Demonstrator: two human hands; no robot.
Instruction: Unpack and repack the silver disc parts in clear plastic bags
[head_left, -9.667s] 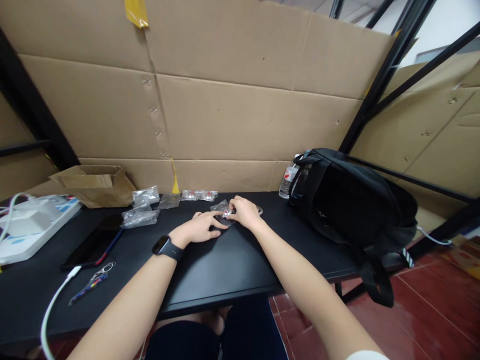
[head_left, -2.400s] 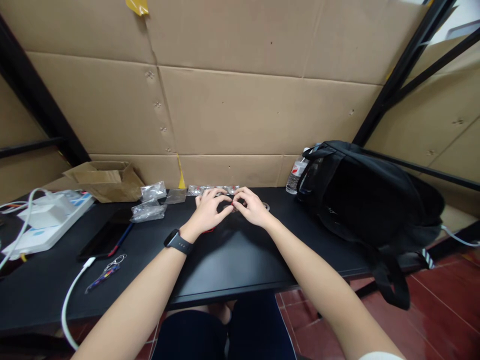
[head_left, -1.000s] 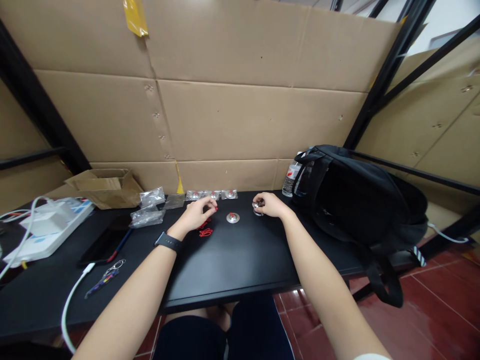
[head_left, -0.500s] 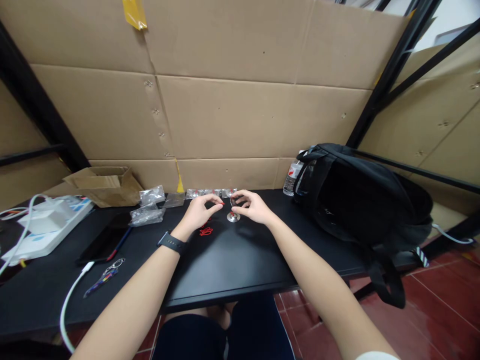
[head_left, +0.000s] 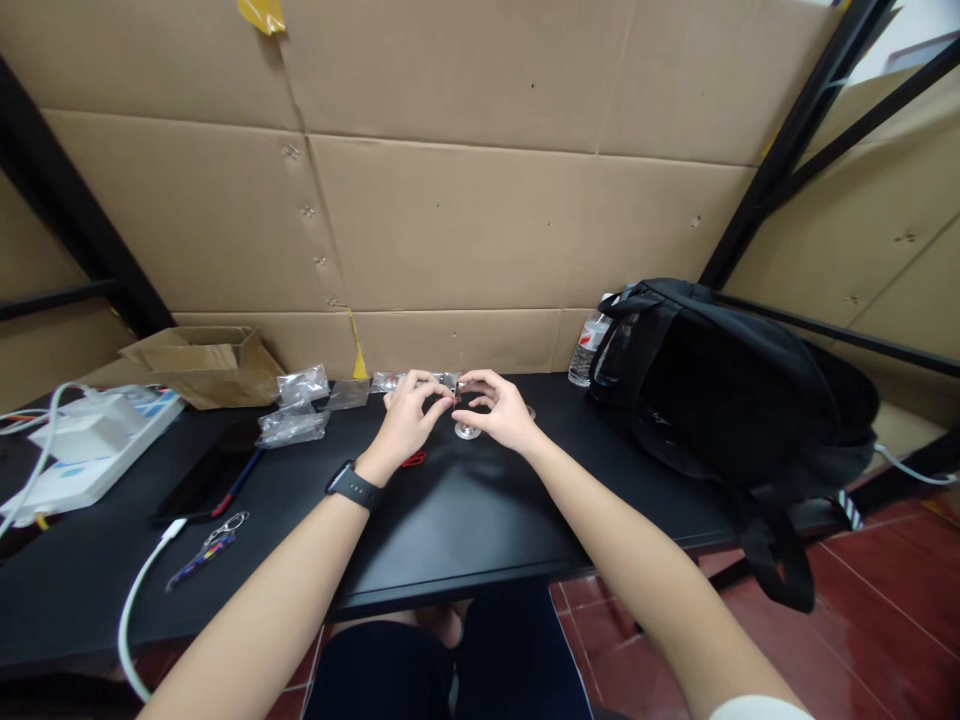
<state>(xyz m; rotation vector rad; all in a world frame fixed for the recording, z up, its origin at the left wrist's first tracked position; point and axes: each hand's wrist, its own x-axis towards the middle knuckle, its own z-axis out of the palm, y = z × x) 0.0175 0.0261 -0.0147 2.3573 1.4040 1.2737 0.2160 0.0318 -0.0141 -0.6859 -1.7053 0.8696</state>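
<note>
Right hand [head_left: 499, 410]: pinching thin disc [head_left: 457, 398] | left hand [head_left: 407, 415]: meeting it (grip unclear)

I'm looking at a black table [head_left: 480, 530] spanning the lower half of the frame. At far left I see a power strip [head_left: 64, 487] lying on it, then a paper bag [head_left: 259, 362] at the back edge and clear packets [head_left: 292, 425] beside it. Below them lie a phone [head_left: 202, 475] and a keychain [head_left: 206, 555]. Near the center I make out red cord [head_left: 415, 459] and a disc [head_left: 467, 432]; toward the right, a bottle [head_left: 583, 360] just beside a backpack [head_left: 742, 410].
</note>
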